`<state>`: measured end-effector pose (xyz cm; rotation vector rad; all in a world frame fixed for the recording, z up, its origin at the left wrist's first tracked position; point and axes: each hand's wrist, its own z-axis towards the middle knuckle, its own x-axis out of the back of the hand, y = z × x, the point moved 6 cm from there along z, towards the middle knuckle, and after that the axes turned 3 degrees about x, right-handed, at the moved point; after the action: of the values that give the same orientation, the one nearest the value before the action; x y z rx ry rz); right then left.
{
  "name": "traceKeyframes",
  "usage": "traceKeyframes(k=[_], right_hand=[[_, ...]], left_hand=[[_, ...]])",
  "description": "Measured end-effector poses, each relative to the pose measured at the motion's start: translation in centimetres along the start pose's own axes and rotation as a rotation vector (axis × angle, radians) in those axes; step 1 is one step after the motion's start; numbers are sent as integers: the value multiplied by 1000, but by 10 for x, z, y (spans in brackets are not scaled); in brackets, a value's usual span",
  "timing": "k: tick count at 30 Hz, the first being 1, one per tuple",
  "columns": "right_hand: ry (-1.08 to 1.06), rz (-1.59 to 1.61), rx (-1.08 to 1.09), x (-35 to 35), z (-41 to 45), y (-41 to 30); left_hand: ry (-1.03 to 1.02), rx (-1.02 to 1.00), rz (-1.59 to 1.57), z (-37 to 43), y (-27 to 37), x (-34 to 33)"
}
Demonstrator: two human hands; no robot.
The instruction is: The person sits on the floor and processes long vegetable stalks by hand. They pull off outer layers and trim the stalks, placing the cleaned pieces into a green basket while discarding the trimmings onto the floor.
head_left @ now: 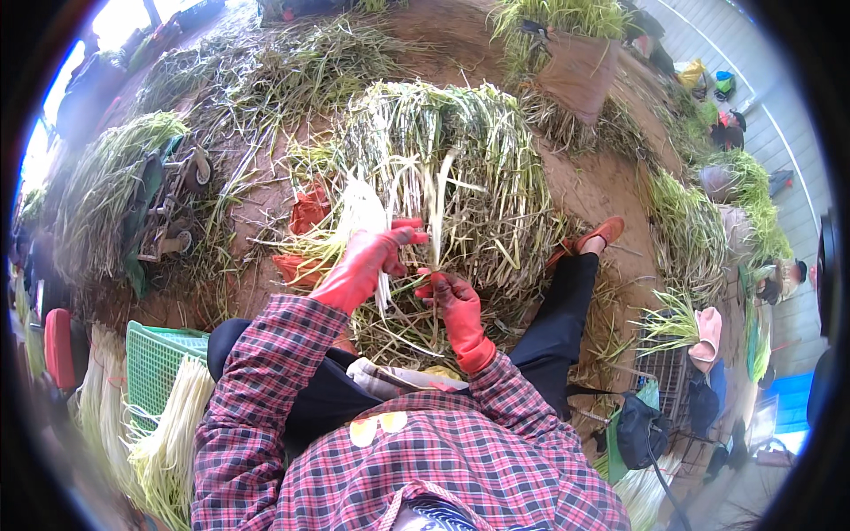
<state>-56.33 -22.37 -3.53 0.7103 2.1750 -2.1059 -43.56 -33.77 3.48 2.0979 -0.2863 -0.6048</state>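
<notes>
In the head view my left hand (375, 259), in a red rubber glove, holds a bunch of pale stalks (362, 206), its thumb side towards the middle and some fingers pointing right. My right hand (451, 299), gloved in red with dark stains, pinches the lower end of a thin stalk (435, 232) that stands nearly upright between the hands. Just beyond both hands lies a large heap of green and pale long-leaved stalks (465, 146). Loose strips and leaves lie below it, near my lap.
A green plastic basket (156, 355) stands at the left beside bundles of pale stalks (169, 431). A wheeled cart (166, 219) with a green load is at upper left. Leaf litter (292, 66) covers the ground beyond. At right are a black bag (641, 431) and more heaps (687, 232); people sit farther off.
</notes>
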Motion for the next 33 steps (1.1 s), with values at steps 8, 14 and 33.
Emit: traceKeyframes(k=[8,14,33], right_hand=[[-12,24,-49,-13,-2,9],[-44,57,-1,-18,-5,5],[-136,125,-279,-42,17,-8]], left_hand=[[63,30,-122,17,-37,10],[-125,216,-137,5,-47,-1],[182,143,-94,1,-37,7]])
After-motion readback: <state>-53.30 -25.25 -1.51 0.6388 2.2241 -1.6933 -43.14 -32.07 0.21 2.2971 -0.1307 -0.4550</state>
